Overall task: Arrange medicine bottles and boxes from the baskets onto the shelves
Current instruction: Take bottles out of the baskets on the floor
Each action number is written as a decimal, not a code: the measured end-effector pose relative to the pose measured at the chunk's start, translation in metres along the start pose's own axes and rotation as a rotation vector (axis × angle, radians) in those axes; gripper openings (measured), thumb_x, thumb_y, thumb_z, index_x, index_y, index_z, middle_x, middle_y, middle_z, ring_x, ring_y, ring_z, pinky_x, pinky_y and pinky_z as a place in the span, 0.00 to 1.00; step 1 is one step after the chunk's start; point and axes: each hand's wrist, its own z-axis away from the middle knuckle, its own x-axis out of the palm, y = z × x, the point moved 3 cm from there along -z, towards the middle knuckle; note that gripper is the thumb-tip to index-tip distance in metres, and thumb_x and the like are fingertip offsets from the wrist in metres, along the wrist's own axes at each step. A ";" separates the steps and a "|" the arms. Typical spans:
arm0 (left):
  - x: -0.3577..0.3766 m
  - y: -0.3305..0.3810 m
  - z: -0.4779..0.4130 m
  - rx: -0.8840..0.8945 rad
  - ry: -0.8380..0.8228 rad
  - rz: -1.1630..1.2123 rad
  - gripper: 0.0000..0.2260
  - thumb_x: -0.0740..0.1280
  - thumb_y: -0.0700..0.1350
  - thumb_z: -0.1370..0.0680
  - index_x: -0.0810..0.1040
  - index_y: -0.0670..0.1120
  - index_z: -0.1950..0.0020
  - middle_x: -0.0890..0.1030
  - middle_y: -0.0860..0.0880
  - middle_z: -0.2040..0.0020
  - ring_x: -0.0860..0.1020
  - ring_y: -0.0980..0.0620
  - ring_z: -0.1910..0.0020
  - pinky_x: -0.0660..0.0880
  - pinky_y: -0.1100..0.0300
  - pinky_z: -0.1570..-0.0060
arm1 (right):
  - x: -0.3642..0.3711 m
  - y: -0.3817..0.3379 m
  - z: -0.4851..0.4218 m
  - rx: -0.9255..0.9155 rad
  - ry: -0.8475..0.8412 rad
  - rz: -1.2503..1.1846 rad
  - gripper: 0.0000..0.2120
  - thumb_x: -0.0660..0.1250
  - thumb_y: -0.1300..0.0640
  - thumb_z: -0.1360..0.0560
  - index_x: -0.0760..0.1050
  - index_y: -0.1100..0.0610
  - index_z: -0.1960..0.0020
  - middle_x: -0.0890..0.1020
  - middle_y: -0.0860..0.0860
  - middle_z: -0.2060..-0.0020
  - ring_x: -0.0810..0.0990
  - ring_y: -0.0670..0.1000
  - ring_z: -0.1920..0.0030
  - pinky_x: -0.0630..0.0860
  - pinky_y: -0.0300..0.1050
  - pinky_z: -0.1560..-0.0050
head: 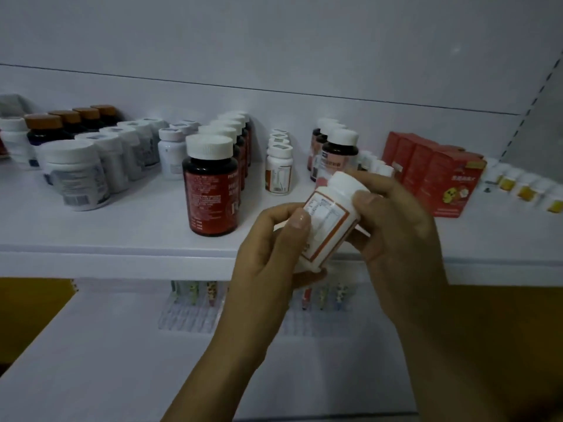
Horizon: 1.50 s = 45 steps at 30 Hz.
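A white medicine bottle [330, 216] with an orange-edged label is tilted in the air, just in front of the shelf's front edge. My left hand [268, 254] grips its lower body, thumb on the label. My right hand [396, 220] wraps round its cap end from the right. The white shelf [122, 236] behind carries rows of bottles: a dark bottle with a red label and white cap [210, 185] leads one row, and a row of small white bottles [278, 166] stands directly behind the held one.
Grey-white bottles [76, 175] and brown-capped dark bottles [45, 129] fill the shelf's left. Red boxes [438, 175] and small yellow-labelled bottles [524, 190] stand at the right. A lower shelf [122, 345] holds clear packs [195, 303] at its back.
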 end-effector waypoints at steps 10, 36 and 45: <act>-0.024 0.004 0.028 0.684 0.232 -0.535 0.16 0.72 0.44 0.28 0.75 0.49 0.41 0.77 0.49 0.37 0.74 0.52 0.35 0.75 0.56 0.41 | 0.041 0.019 0.046 0.169 -0.008 -0.192 0.25 0.69 0.51 0.33 0.74 0.53 0.37 0.85 0.52 0.50 0.84 0.52 0.50 0.80 0.40 0.57; -0.028 -0.012 0.030 0.787 0.233 -0.630 0.24 0.72 0.50 0.29 0.70 0.49 0.35 0.72 0.47 0.31 0.71 0.54 0.33 0.75 0.60 0.42 | 0.034 0.027 0.033 0.088 -0.178 -0.203 0.23 0.70 0.58 0.32 0.74 0.54 0.38 0.84 0.54 0.49 0.83 0.55 0.47 0.80 0.43 0.55; -0.033 -0.016 0.022 0.790 0.313 -0.640 0.22 0.74 0.48 0.28 0.72 0.46 0.37 0.78 0.50 0.40 0.75 0.56 0.38 0.77 0.65 0.47 | 0.033 0.040 0.023 0.145 -0.231 -0.164 0.19 0.63 0.58 0.28 0.74 0.52 0.38 0.84 0.51 0.50 0.83 0.51 0.48 0.79 0.40 0.53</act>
